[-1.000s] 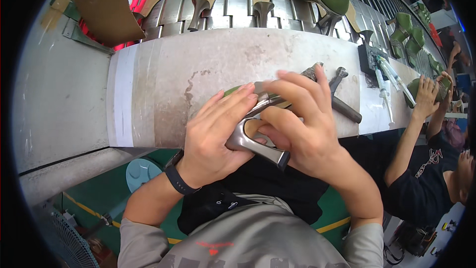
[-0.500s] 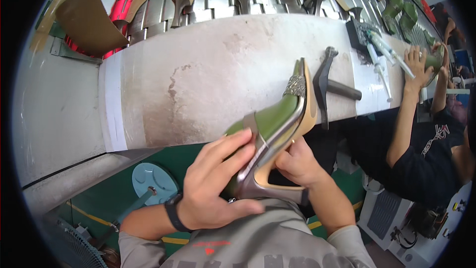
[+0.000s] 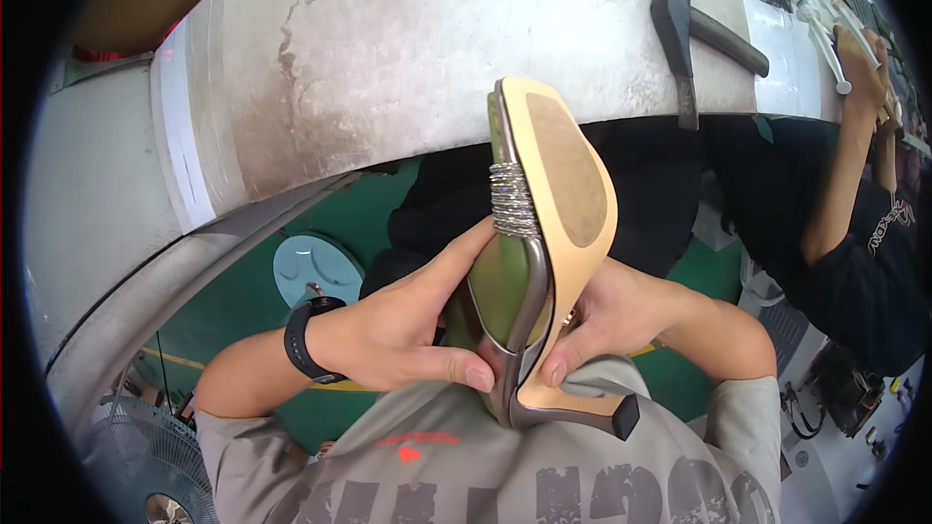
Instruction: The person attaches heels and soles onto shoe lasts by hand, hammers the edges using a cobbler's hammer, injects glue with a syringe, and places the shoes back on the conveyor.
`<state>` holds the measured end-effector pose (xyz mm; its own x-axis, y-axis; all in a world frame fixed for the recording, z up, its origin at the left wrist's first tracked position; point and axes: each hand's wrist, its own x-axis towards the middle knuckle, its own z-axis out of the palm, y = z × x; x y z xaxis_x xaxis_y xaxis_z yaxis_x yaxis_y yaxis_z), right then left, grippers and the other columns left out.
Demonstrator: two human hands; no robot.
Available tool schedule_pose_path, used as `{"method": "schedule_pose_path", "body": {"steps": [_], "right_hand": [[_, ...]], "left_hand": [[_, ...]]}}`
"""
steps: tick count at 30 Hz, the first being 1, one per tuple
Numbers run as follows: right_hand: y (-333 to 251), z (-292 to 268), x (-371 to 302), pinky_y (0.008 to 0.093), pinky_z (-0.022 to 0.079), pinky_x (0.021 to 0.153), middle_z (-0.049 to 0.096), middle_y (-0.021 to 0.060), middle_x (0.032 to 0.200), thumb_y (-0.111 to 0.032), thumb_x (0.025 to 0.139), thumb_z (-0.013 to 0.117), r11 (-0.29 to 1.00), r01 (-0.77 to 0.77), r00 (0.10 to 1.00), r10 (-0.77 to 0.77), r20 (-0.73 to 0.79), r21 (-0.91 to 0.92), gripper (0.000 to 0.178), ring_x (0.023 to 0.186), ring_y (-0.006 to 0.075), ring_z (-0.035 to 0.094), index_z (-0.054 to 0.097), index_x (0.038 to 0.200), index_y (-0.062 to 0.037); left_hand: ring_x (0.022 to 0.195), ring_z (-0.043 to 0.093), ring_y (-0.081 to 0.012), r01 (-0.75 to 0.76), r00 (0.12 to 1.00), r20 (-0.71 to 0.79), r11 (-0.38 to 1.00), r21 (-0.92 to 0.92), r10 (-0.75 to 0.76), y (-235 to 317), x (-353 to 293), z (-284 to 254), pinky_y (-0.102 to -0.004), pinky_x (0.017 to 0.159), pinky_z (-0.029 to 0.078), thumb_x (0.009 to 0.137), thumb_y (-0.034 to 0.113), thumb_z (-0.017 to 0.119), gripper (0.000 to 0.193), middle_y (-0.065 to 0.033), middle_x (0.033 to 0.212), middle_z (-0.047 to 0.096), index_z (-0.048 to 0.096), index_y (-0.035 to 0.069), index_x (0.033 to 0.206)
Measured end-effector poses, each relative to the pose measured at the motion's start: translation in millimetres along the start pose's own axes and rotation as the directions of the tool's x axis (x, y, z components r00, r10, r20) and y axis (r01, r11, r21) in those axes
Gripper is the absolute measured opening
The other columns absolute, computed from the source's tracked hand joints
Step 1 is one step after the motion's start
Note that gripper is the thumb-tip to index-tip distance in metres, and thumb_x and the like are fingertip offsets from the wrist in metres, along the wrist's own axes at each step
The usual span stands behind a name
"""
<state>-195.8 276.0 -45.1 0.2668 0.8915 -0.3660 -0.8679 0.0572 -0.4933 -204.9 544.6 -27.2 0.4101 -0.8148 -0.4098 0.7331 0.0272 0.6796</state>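
A high-heeled shoe [image 3: 505, 277] on a green last is held between both my hands in front of my body. Its toe points away from me, and the beige sole [image 3: 573, 184] is turned up to the right. Around the front runs a glittery silver strap [image 3: 515, 201]; the dark-tipped heel [image 3: 582, 415] sticks out to the right near my shirt. My left hand [image 3: 417, 330] grips the left side, thumb near the back. My right hand [image 3: 616, 315] holds the arch side, its thumb by the heel and its other fingers partly hidden.
A black hammer [image 3: 680, 29] lies on the pale worktable [image 3: 408, 49], whose edge curves beyond the shoe. White syringe-like tubes [image 3: 820, 24] lie farther right, near a co-worker's arm [image 3: 840, 155]. A light-blue round stool [image 3: 316, 272] and a fan [image 3: 146, 466] stand at left.
The shoe has come off the table area toward my body and turned, so its sole faces up more. My left hand has shifted from lying over its side to gripping it. The view has tilted down.
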Motion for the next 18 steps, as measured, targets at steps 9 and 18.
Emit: {"method": "schedule_pose_path", "body": {"steps": [9, 18], "right_hand": [[-5.7, 20.6, -7.3, 0.0349, 0.06, 0.098, 0.07, 0.0115, 0.122, -0.011, 0.086, 0.089, 0.997, -0.075, 0.994, 0.077, -0.077, 0.029, 0.06, 0.112, 0.0171, 0.069, 0.056, 0.135, 0.0011], [8.8, 29.5, -12.1, 0.032, 0.06, 0.091, 0.071, 0.0074, 0.115, -0.017, 0.086, 0.09, 0.997, -0.026, 0.977, 0.01, -0.213, -0.073, 0.055, 0.103, 0.0133, 0.068, 0.06, 0.129, 0.0007]], "left_hand": [[0.152, 0.032, -0.0396, -0.056, 0.996, -0.057, 0.982, 0.18, 0.067, -12.3, -5.6, 11.5, -0.047, 0.125, 0.028, 0.091, 0.038, 0.083, 0.12, -0.0281, 0.163, 0.027, -0.001, -0.007, 0.165], [0.144, 0.039, -0.0428, -0.127, 0.981, -0.072, 0.877, 0.463, 0.179, -0.6, -3.3, 16.6, -0.0488, 0.122, 0.032, 0.089, 0.033, 0.084, 0.117, -0.0294, 0.154, 0.033, 0.003, -0.006, 0.164]]}}
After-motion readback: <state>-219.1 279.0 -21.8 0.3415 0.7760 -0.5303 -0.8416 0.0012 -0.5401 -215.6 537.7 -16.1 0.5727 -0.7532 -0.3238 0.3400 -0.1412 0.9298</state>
